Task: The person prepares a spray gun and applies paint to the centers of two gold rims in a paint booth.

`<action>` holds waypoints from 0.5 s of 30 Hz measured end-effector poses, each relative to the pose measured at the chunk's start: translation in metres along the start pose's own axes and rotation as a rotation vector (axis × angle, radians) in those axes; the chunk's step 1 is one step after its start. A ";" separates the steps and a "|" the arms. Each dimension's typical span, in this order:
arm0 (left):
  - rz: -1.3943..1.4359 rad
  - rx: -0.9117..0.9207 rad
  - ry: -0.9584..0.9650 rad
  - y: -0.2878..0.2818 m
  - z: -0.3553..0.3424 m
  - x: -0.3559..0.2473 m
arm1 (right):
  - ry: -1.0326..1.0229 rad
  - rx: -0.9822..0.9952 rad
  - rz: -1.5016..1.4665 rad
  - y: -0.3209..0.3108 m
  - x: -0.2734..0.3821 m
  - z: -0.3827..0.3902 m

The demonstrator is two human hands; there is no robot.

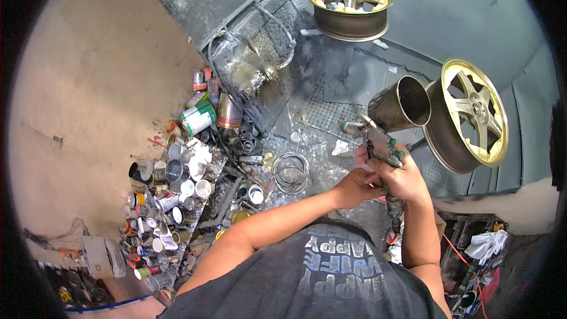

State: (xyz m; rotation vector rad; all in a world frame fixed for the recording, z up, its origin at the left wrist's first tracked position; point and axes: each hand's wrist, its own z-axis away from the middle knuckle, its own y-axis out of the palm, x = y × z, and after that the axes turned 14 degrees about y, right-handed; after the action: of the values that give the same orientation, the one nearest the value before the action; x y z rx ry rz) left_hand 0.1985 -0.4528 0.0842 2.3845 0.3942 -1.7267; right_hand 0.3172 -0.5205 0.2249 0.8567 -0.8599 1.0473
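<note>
A spray gun with green-tinted knobs is gripped in my right hand, in front of my chest. Below that grip a dark fitting and hose hang down. My left hand is closed in a pinch beside the gun's handle; what its fingertips hold is hidden. Just beyond the gun is a dark open-topped cylinder. To its right a wheel rim stands tilted, its grey spokes bordered by pale yellow covering and a gold lip. A similar wheel rim lies face up farther back.
Paint cans and cups crowd the left side. A coil of wire lies on the floor ahead. Grey walls enclose the far side. At lower right are a white cloth and an orange cord.
</note>
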 end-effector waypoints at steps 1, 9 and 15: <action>-0.069 0.001 0.057 -0.003 -0.003 -0.004 | -0.009 0.035 0.054 -0.007 -0.001 -0.003; 0.266 0.110 -0.126 -0.017 -0.048 0.023 | -0.032 -0.150 0.139 -0.028 0.013 -0.020; 0.099 0.355 -0.010 -0.021 -0.086 0.029 | 0.044 -0.181 0.027 -0.034 0.045 -0.020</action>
State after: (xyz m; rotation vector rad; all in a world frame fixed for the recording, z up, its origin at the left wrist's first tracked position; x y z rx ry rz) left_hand 0.2785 -0.4048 0.0844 2.5752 -0.0393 -1.8947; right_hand 0.3645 -0.4951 0.2515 0.6697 -0.9166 0.9922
